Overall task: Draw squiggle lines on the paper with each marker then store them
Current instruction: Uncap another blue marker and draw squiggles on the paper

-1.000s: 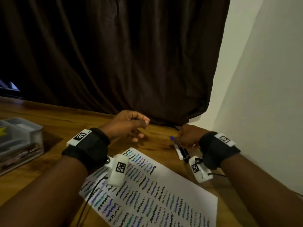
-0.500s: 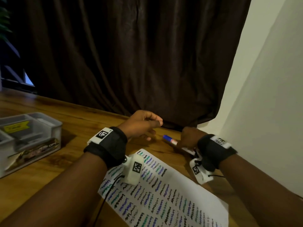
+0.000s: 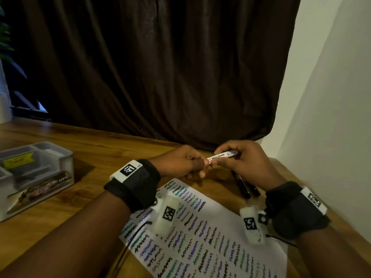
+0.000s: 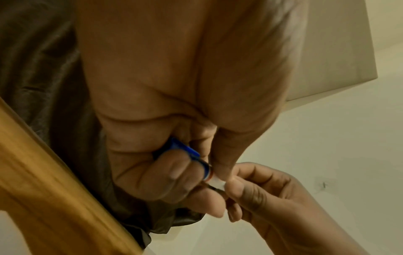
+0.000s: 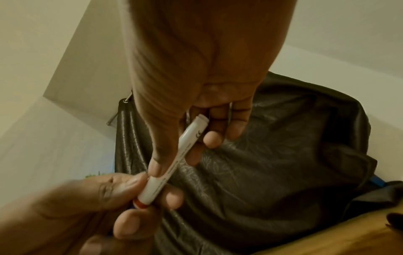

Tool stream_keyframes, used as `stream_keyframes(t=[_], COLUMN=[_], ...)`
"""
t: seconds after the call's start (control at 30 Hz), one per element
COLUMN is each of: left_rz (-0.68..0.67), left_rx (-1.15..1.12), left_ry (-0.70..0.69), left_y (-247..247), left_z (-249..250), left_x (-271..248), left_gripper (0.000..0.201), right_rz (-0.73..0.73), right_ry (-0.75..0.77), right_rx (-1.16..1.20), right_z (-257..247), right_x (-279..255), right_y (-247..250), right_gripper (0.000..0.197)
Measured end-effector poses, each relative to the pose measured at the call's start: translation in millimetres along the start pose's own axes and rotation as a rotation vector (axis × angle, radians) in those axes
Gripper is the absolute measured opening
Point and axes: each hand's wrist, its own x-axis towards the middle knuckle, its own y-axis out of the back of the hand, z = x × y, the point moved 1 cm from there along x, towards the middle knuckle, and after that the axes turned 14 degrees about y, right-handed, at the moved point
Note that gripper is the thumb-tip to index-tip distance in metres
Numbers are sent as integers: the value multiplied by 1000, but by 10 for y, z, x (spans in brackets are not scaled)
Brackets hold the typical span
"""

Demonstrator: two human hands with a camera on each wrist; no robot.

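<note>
Both hands hold one white whiteboard marker [image 3: 221, 155] in the air above the far end of the paper [image 3: 202, 235]. My right hand [image 3: 240, 160] pinches the white barrel [image 5: 174, 163] between thumb and fingers. My left hand [image 3: 185, 163] curls round the marker's blue cap [image 4: 185, 153], which stays seated on the barrel. The paper is a white sheet covered with rows of black, blue and green squiggles. Two dark markers [image 3: 244, 187] lie on the wooden table [image 3: 90, 149] just beyond the paper, under my right hand.
A grey plastic storage box [image 3: 34, 175] with compartments stands on the table at the left. A dark brown curtain [image 3: 160, 67] hangs behind the table, and a white wall [image 3: 331, 117] closes the right side.
My right hand lifted the blue-capped marker off the table and brought it toward the left hand. The left hand closed round its cap. The head view also shifted right.
</note>
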Motion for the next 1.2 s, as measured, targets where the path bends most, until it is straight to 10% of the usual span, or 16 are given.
stream_keyframes(t=[0.3, 0.43, 0.73, 0.97, 1.2], left_rz=[-16, -104, -79, 134, 261], left_rx=[-116, -234, -276, -68, -94], left_ry=[-56, -46, -33, 71, 247], left_y=[-132, -180, -220, -104, 91], left_z=[107, 122, 154, 147, 26], left_x=[-47, -56, -65, -84, -74], left_gripper=[26, 24, 30, 56, 70], right_rz=[228, 169, 144, 153, -402], right_ry=[-165, -231, -256, -493, -802], right_rx=[285, 479, 705, 720, 901], right_z=[56, -28, -66, -48, -31], right_x=[-70, -81, -97, -94, -213], right_y=[64, 20, -57, -68, -264], right_gripper=[42, 25, 58, 30, 36])
